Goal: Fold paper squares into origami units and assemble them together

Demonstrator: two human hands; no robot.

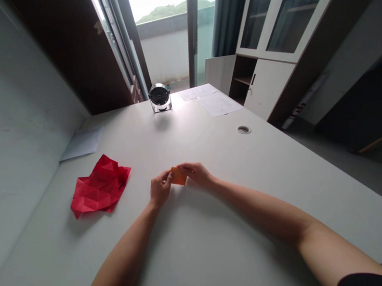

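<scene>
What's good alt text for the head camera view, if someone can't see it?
A left hand and right hand hold a small orange piece above a white table. A creased red sheet lies to the left; a round device stands farther back.

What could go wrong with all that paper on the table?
The left hand and right hand both hold the small orange paper, so pulling them apart might tear it. The creased red paper sits on the left, where a sweeping left arm could knock it. The white sheets lie at the table's edge and might slip off.
</scene>
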